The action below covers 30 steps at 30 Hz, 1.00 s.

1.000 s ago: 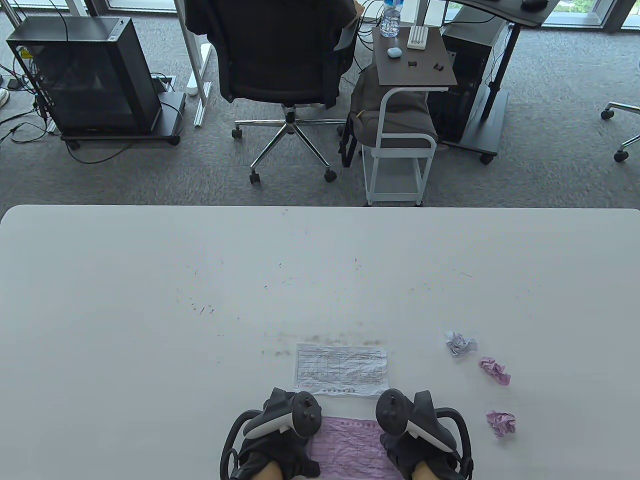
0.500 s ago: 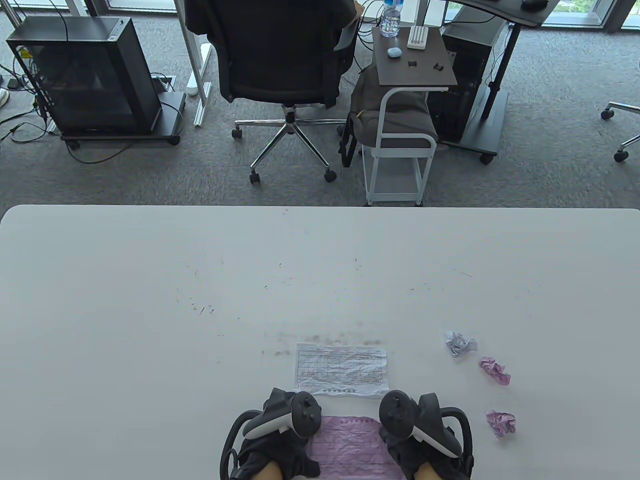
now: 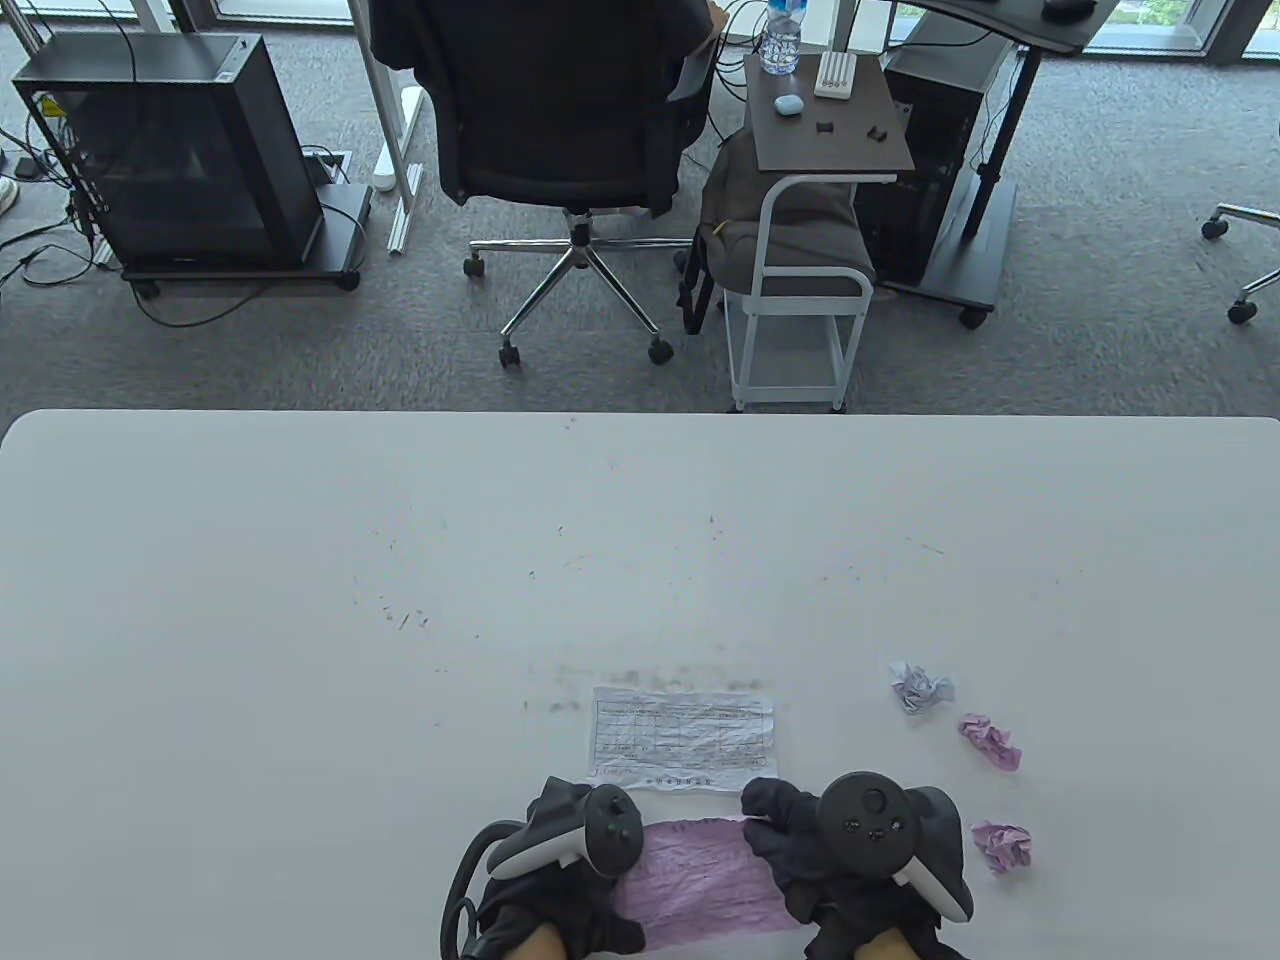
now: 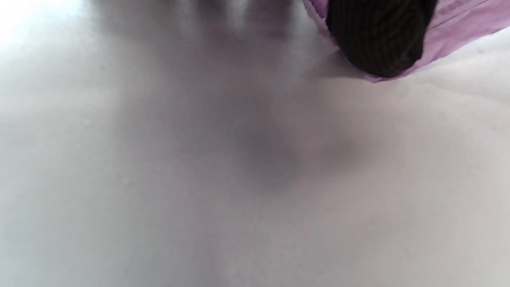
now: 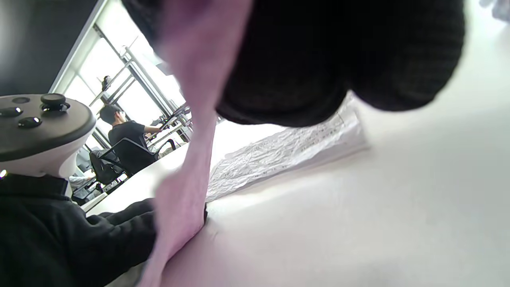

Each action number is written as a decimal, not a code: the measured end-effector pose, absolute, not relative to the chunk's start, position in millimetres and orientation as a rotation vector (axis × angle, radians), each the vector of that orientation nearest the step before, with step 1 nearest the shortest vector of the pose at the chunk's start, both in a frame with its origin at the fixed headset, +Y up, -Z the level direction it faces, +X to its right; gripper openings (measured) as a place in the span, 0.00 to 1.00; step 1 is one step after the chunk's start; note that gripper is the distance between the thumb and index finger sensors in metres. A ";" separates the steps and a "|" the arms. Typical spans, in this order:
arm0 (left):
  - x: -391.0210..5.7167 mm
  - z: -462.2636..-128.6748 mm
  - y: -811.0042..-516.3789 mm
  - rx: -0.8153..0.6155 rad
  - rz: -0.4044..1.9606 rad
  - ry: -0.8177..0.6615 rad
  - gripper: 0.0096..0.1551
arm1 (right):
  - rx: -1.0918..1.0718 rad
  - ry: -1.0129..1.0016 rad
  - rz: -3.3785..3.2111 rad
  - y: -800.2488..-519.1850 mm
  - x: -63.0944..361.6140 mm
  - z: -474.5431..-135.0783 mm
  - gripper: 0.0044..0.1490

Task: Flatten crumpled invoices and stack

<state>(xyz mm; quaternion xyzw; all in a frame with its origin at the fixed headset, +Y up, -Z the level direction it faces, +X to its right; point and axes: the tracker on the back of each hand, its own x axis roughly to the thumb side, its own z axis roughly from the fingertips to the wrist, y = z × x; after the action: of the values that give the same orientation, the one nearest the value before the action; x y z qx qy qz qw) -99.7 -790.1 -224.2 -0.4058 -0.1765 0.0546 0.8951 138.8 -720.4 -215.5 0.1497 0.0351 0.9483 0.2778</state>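
Observation:
A pink invoice lies near the table's front edge between my two hands. My right hand pinches its right edge, and in the right wrist view the pink invoice rises off the table into my fingers. My left hand rests on its left edge; a gloved fingertip lies on the pink invoice. A flattened white invoice lies just beyond. To the right sit three crumpled balls: a pale one and two pink ones.
The white table stretches wide to the left and far side. Behind it stand an office chair, a small white cart and a black cabinet on the carpet.
My right hand has turned over and shifted right, taking the pink invoice's right edge and lifting it. The left hand has stayed where it was.

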 end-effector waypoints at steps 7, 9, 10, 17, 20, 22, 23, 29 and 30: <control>-122.3 -231.2 -753.7 -0.634 0.571 -0.423 0.61 | 0.573 -0.165 2.464 -695.7 132.6 -201.7 0.24; -136.9 -233.1 -745.7 -0.514 0.754 -0.420 0.62 | 0.576 -0.235 2.382 -690.3 134.9 -200.3 0.24; -145.3 -233.7 -745.2 -0.456 0.892 -0.418 0.63 | 0.561 -0.258 2.296 -685.4 138.7 -199.7 0.24; -145.1 -235.3 -766.4 -0.572 1.551 -0.453 0.66 | 0.293 -0.204 1.902 -696.1 164.8 -204.9 0.24; -137.0 -233.7 -766.4 -0.593 1.572 -0.475 0.61 | 0.225 -0.165 1.860 -704.1 173.7 -208.6 0.24; -138.0 -233.7 -762.5 -0.519 1.544 -0.471 0.57 | 0.186 -0.156 1.865 -707.6 176.9 -210.8 0.24; -140.6 -234.0 -759.6 -0.462 1.538 -0.468 0.55 | 0.176 -0.152 1.894 -709.0 177.9 -212.1 0.24; -150.5 -233.4 -746.9 -0.284 1.516 -0.459 0.43 | 0.156 -0.101 1.934 -715.3 177.8 -216.1 0.26; -150.2 -233.2 -746.0 -0.282 1.502 -0.460 0.36 | 0.156 -0.103 1.934 -715.4 177.9 -216.3 0.26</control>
<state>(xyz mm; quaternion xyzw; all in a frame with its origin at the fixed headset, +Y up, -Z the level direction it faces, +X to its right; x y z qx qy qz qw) -150.2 -746.0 -233.2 -0.1263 -0.2062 0.6739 0.6981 177.9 -715.4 -216.3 0.0663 -0.0436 0.8219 0.5641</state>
